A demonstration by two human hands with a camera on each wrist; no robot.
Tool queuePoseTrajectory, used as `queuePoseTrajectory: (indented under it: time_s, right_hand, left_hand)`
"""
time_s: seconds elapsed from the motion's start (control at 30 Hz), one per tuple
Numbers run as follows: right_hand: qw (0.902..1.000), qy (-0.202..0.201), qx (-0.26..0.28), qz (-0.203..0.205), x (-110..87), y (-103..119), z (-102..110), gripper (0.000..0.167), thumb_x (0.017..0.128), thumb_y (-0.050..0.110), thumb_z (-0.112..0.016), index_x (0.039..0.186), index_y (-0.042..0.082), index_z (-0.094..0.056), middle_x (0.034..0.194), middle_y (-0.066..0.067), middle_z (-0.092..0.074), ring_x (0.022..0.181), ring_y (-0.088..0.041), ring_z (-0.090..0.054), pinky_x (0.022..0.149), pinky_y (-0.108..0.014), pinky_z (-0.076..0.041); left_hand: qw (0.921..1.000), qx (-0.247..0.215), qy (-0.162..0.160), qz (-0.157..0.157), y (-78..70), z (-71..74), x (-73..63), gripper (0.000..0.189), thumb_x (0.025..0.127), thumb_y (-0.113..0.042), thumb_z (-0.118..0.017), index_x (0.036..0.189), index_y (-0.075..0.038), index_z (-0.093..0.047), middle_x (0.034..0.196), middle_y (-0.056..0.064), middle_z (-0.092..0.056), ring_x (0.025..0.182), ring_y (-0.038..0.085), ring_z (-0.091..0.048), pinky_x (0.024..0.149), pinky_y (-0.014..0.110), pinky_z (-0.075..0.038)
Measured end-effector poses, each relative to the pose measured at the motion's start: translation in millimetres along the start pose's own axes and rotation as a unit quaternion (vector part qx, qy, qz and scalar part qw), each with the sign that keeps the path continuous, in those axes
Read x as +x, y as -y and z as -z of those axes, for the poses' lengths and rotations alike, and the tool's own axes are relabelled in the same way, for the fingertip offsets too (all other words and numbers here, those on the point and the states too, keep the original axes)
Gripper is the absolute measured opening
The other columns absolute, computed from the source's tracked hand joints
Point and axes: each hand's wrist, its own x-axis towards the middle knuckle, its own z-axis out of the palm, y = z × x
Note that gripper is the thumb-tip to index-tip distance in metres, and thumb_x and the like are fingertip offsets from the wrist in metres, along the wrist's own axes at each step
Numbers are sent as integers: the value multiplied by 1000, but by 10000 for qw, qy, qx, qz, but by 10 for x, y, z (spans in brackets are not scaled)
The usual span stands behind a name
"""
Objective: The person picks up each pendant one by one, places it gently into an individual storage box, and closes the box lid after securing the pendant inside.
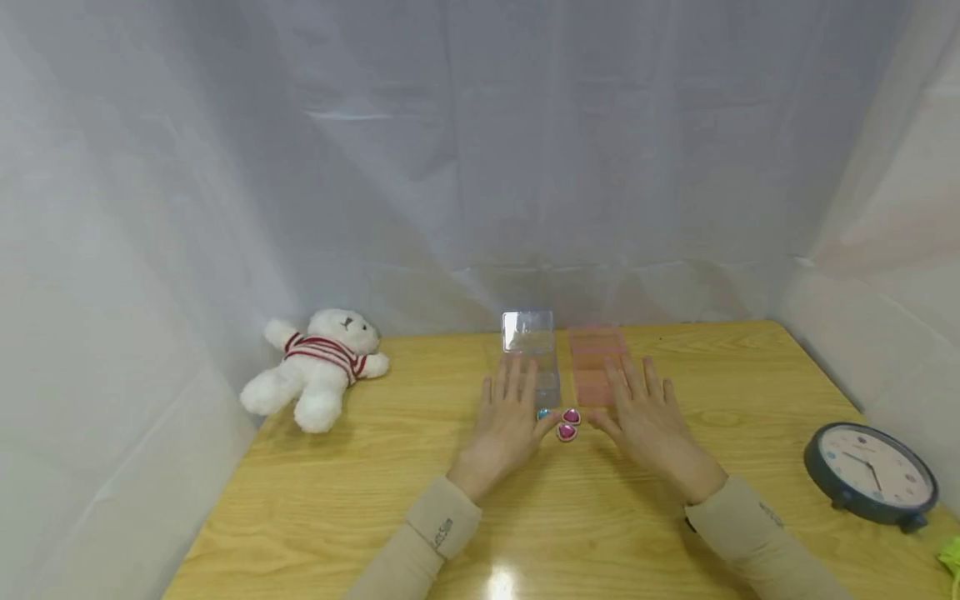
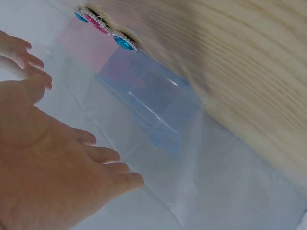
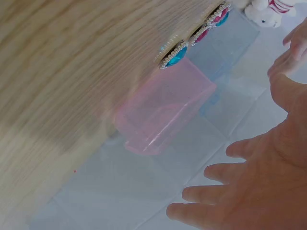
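Observation:
My left hand (image 1: 501, 429) and right hand (image 1: 651, 429) are held palm down with straight, slightly spread fingers, and neither grips anything. Between the thumbs lie several heart-like gems with beaded silver rims: pink gems (image 1: 567, 432) and blue gems (image 3: 175, 56), one partly hidden near the left thumb in the head view. Behind the left fingers stands a clear bluish plastic box (image 2: 144, 91) with its lid (image 1: 528, 332) raised. A similar clear pink box (image 3: 163, 103) stands beside it, partly covered by the right fingertips in the head view.
A white teddy bear (image 1: 322, 367) in a red-striped top lies at the wooden table's (image 1: 360, 517) left back. On the right is a round dark-blue clock (image 1: 873, 475), with a bright green thing (image 1: 951, 557) at the frame's edge. Pale sheeting (image 1: 480, 167) hangs behind and at both sides.

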Motion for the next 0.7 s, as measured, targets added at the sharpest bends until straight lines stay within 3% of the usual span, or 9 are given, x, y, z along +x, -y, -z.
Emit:
queuePoseTrajectory:
  time_s: [0.2, 0.37, 0.5, 0.57, 0.7]
  right_hand:
    - [9999, -98, 4, 102, 26, -43, 6, 86, 104, 44, -64, 162, -3, -22, 169, -36, -18, 152, -67, -20, 112, -87, -29]
    - [9977, -624, -57, 272, 57, -117, -17, 80, 97, 35, -77, 152, -4, -35, 152, -39, -44, 140, -66, -42, 107, -80, -44]
    - [9974, -692, 57, 202, 38, -168, -52, 73, 95, 31, -80, 150, 0, -42, 133, -33, -56, 123, -58, -55, 95, -68, -55]
    - [9977, -642, 57, 198, 14, -178, -65, 66, 95, 30, -79, 146, 2, -48, 124, -28, -59, 112, -51, -58, 82, -61, -58]
    - [9976, -602, -99, 327, -20, -194, -83, 50, 94, 30, -81, 130, 4, -59, 106, -18, -59, 90, -36, -56, 64, -42, -50]
  left_hand:
    - [9999, -51, -70, -101, 32, 28, 11, 88, 108, -59, -42, 170, -8, -5, 178, 20, 2, 167, 39, 1, 134, 62, -13]
    - [9987, -495, -69, -40, 94, 84, 62, 89, 108, -58, -42, 170, -9, 0, 178, 20, 8, 166, 40, 5, 134, 60, -8]
    - [9966, -810, -84, 112, 175, 115, 130, 91, 107, -58, -45, 170, -9, -1, 178, 18, 7, 166, 41, 0, 135, 57, -8]
    - [9957, -905, -76, 170, 216, 126, 154, 90, 107, -58, -45, 170, -9, -2, 178, 18, 8, 166, 41, 0, 135, 56, -8]
    - [9938, -1096, -36, 194, 283, 126, 190, 89, 108, -57, -45, 170, -10, -1, 178, 17, 8, 166, 41, 1, 135, 56, -7]
